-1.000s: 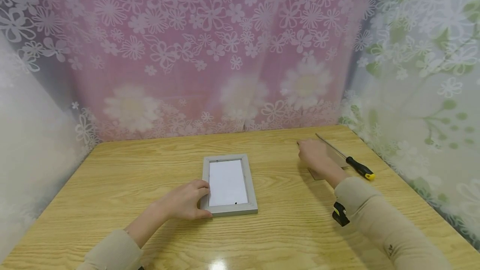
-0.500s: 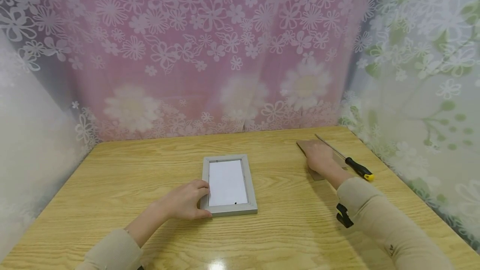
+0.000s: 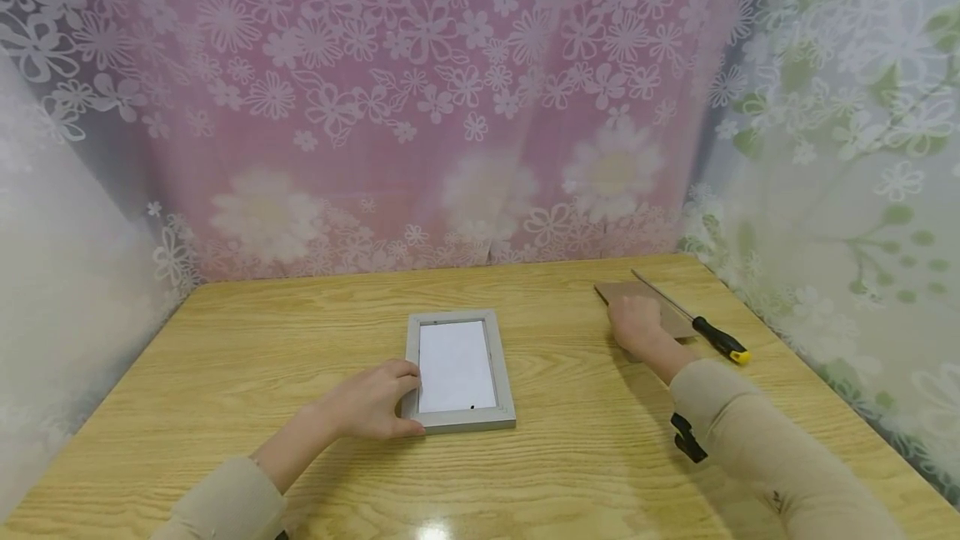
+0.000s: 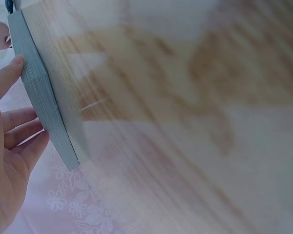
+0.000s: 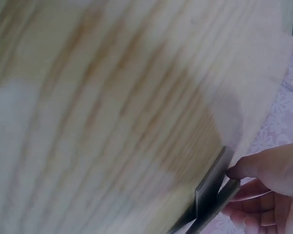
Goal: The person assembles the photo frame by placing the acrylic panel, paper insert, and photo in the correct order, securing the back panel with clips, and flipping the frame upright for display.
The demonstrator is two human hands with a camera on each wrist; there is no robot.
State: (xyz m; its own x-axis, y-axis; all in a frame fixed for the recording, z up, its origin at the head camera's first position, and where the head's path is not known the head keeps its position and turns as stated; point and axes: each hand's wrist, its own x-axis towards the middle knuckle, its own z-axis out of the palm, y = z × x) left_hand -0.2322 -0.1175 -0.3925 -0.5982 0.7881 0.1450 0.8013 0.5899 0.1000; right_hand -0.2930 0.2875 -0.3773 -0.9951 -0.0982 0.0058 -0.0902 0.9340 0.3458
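A grey picture frame lies flat on the table, with a white sheet inside its border. My left hand holds the frame at its near left corner. In the left wrist view, the thumb and fingers press along the frame's outer edge. At the far right lies a brown backing board, partly hidden under my right hand. The right wrist view has the thumb at the edge of a thin board, beside a second thin strip, with the other fingers curled below.
A screwdriver with a black and yellow handle lies just right of the brown board, its shaft pointing away. The wood-grain table ends at a pink flowered curtain behind and a pale one on the right.
My right hand has drawn back toward me along the brown board, uncovering its far end. The left hand and the frame stay in place.
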